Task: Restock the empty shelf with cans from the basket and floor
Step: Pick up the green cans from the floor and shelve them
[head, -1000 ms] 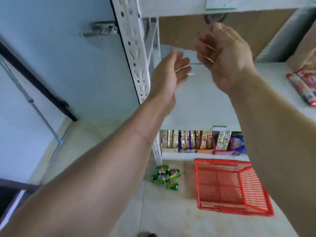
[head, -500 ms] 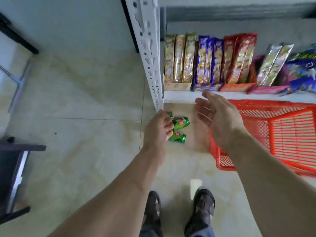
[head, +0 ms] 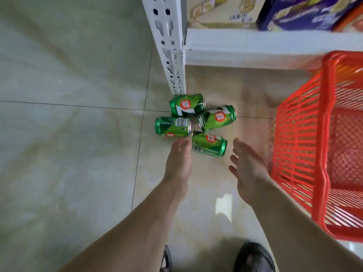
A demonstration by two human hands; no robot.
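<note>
Several green drink cans lie on their sides on the tiled floor by the foot of the white shelf post [head: 172,55]. One can [head: 186,104] touches the post, another [head: 219,117] lies to its right, a third [head: 172,127] lies to the left. The nearest can [head: 209,143] lies between my hands. My left hand [head: 179,163] reaches down, fingertips at the left and nearest cans, holding nothing. My right hand [head: 248,169] hovers open just right of the nearest can, apart from it. The red plastic basket [head: 302,138] stands at the right, empty where visible.
The lowest shelf board [head: 255,46] carries a beige box [head: 222,10] and a purple box [head: 306,14]. My sandalled feet [head: 253,258] are at the bottom edge. Pale tiled floor [head: 68,134] spreads to the left.
My view dropped from the upper shelf to the floor and came closer to the cans. Both hands came down from shelf height to the cans, all of which now show.
</note>
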